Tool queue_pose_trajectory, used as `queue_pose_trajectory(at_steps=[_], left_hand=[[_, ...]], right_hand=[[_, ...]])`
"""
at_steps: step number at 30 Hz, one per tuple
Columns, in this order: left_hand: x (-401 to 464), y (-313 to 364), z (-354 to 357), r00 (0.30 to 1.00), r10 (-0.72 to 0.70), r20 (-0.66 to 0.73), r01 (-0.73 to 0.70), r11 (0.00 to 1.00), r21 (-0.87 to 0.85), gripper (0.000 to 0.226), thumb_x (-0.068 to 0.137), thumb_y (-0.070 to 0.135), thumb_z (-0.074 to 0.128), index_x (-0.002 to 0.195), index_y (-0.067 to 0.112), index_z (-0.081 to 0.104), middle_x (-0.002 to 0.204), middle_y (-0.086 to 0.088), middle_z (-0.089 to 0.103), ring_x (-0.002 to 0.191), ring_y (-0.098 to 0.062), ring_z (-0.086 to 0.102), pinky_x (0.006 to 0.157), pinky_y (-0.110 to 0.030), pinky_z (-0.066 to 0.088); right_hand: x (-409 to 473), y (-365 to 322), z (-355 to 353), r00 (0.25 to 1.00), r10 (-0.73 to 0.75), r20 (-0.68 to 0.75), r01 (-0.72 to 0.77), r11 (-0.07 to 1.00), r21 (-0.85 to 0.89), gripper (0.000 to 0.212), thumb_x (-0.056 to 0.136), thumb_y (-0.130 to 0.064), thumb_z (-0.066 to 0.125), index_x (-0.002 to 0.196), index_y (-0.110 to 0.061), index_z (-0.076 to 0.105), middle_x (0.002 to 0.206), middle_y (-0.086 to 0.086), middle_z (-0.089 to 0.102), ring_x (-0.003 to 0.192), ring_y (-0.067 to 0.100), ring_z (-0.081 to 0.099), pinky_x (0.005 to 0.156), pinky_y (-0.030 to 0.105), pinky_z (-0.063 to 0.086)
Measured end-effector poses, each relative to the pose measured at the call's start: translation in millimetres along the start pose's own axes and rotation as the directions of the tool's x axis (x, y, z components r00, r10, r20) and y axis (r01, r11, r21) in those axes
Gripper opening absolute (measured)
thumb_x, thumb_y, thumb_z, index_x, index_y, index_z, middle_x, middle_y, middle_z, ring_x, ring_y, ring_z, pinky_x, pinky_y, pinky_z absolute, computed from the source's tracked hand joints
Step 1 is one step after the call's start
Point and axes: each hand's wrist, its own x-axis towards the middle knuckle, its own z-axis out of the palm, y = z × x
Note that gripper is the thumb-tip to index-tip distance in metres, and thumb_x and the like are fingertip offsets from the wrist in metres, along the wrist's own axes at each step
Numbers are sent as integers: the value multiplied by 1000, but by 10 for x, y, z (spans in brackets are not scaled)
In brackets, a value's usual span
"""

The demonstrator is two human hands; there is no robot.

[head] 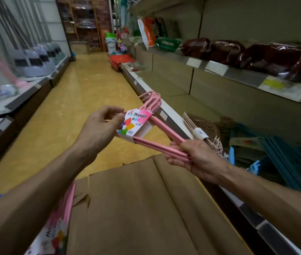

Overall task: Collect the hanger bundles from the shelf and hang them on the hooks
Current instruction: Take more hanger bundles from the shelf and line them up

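Cardboard (136, 208) lies flat and brown lowest in the view, with a second pink bundle (61, 218) leaning at its left edge under the person's left forearm. Above it, both hands hold a pink hanger bundle (157, 140) in mid-air over the aisle. The right hand (192, 157) is curled round the long bars at the bundle's lower end, and the left hand (100, 126) pinches the paper label (136, 124) near the hooks (the label reads "Hanger"). The hooks point away, toward the shelf edge. On the bottom shelf (192, 100) to the right, close by, lie brown hangers (206, 126) with a white band, and beyond them a heap of teal hangers (278, 155). The shelf above carries dark red bags (256, 54). Dustpans (35, 63) line the opposite side of the yellow floor (83, 89).
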Motion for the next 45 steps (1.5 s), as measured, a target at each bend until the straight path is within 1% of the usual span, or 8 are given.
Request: queue_pose_trajectory(at_steps=[4, 10, 13, 19, 27, 32, 41, 45], left_hand=[[4, -66, -279, 999, -6, -38, 10, 992, 123, 33, 99, 34, 55, 131, 24, 57, 119, 4, 62, 87, -1, 63, 55, -13, 46], [-45, -175, -542, 996, -82, -27, 86, 956, 281, 58, 96, 48, 55, 144, 17, 46, 141, -5, 53, 119, -23, 55, 99, -41, 48], [-87, -189, -596, 991, -129, -36, 134, 940, 313, 63, 93, 51, 57, 143, 15, 45, 137, -6, 55, 114, -26, 57, 99, -42, 48], [-117, -194, -727, 965, -138, -223, 174, 973, 149, 35, 81, 49, 72, 101, 21, 66, 99, -1, 69, 94, -21, 66, 89, -40, 54], [-212, -253, -633, 953, -140, -267, 128, 990, -64, 52, 77, 30, 82, 117, 13, 55, 103, -5, 70, 92, -20, 71, 79, -42, 59], [-315, -187, -446, 976, -112, -185, 80, 982, -173, 49, 80, 17, 80, 120, 13, 52, 101, -3, 71, 88, -16, 72, 71, -34, 59], [-401, -54, -322, 993, -87, -78, 61, 956, -286, 44, 80, 11, 79, 117, 12, 55, 96, -6, 72, 83, -18, 74, 68, -31, 60], [-434, -71, -339, 992, -118, -41, 97, 935, -342, 47, 77, 7, 81, 117, 8, 56, 97, -11, 73, 84, -22, 74, 66, -31, 58]], right_hand=[[-224, 149, 224, 987, 68, 149, -63, 997, -41, 30, 98, 5, 45, 126, 15, 50, 106, 39, 64, 81, 33, 69, 69, 31, 63], [-487, 367, 517, 945, 121, 303, -99, 991, -86, 34, 94, 8, 48, 128, 8, 50, 109, 30, 66, 95, 39, 66, 77, 36, 62], [-562, 487, 635, 920, 148, 363, -126, 988, -85, 36, 92, 9, 52, 128, 8, 51, 117, 33, 63, 95, 40, 66, 79, 38, 61], [-651, 633, 779, 902, 188, 389, -151, 981, -123, 41, 87, 14, 55, 127, 5, 53, 121, 28, 64, 94, 34, 68, 83, 36, 61], [-747, 809, 930, 877, 274, 395, 19, 801, -598, 58, 86, -18, 76, 135, -20, 45, 116, 9, 69, 85, 14, 66, 72, 24, 54], [-686, 759, 1048, 909, 298, 292, 6, 690, -723, 60, 81, -46, 71, 132, -22, 50, 114, 0, 65, 102, 10, 68, 89, 27, 56], [-556, 807, 1182, 957, 155, 247, 92, 644, -759, 36, 89, -47, 66, 112, -20, 60, 92, -6, 68, 79, 4, 68, 70, 17, 52], [-487, 786, 1282, 892, 348, 290, -272, 923, -272, 34, 95, -27, 61, 120, -5, 60, 91, 3, 70, 87, 15, 64, 86, 31, 52]])
